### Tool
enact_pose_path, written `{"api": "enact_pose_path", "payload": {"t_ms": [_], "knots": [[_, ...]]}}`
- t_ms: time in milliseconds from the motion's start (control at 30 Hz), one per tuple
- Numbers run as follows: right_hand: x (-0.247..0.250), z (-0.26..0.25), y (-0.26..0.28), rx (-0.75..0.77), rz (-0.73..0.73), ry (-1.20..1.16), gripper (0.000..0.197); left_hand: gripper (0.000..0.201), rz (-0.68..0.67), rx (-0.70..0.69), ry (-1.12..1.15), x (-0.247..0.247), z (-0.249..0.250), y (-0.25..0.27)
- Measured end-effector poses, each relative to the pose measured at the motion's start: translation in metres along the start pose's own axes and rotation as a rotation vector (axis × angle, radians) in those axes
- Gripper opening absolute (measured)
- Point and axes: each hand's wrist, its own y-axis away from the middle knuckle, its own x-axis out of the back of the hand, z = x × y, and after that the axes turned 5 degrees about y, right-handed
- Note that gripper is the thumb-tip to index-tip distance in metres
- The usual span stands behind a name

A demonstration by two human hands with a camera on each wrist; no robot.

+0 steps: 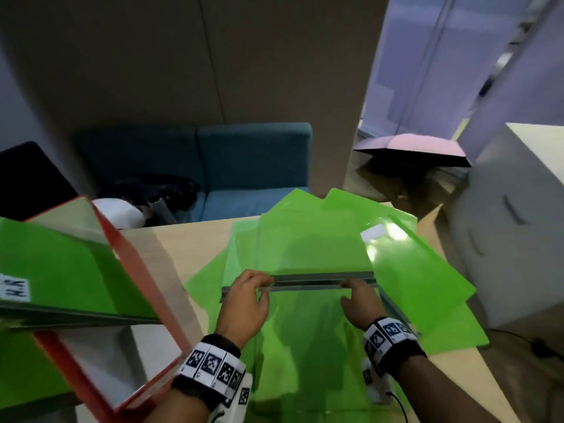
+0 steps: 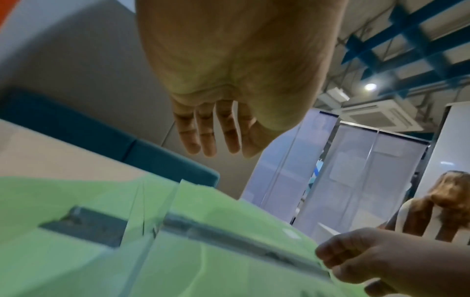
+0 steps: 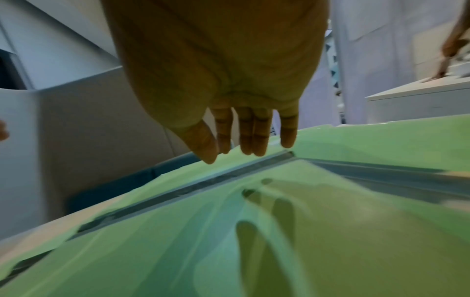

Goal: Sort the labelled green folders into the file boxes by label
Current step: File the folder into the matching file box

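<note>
Tabletop: red file box [image 1: 146, 288] holds green folder [image 1: 61, 270].

A pale wooden table [image 1: 195, 239] carries green folders [image 1: 421, 270] — loosely overlapped, fanned out.

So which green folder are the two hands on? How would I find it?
Start at the pale wooden table and the heap of green folders spread over it. The one you want lies on top, nearest the person, with the left hand and right hand at its grey spine bar. It alone has hands on it.
</note>
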Motion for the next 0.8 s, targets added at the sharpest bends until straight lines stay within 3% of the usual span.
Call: {"api": "enact_pose_path", "payload": {"t_ms": [100,200,333,400,567,667,800], "knots": [[0.004,0.039,0.002,-0.192,-0.010,0.017,0.048,0.027,-0.112,0.195,-0.007,-0.032,-0.007,-0.006],[0.000,0.063,-0.001,-0.277,-0.056,-0.098,0.053,0.050,-0.263,0.468,-0.004,-0.062,-0.025,-0.004],[0.003,0.073,-0.006,-0.290,-0.058,-0.241,0.062,0.069,-0.322,0.563,-0.015,-0.087,-0.033,-0.003],[0.011,0.073,-0.009,-0.274,-0.034,-0.284,0.065,0.068,-0.322,0.536,0.001,-0.089,-0.024,-0.005],[0.044,0.053,-0.011,-0.130,0.098,-0.405,0.046,0.072,-0.425,0.366,-0.019,-0.086,0.005,-0.001],[0.068,0.031,-0.009,-0.068,0.268,-0.480,0.036,0.096,-0.443,0.176,-0.039,-0.083,0.036,0.004],[0.096,0.000,-0.007,-0.003,0.343,-0.612,0.046,0.127,-0.653,-0.187,-0.278,-0.090,0.079,0.019]]}}
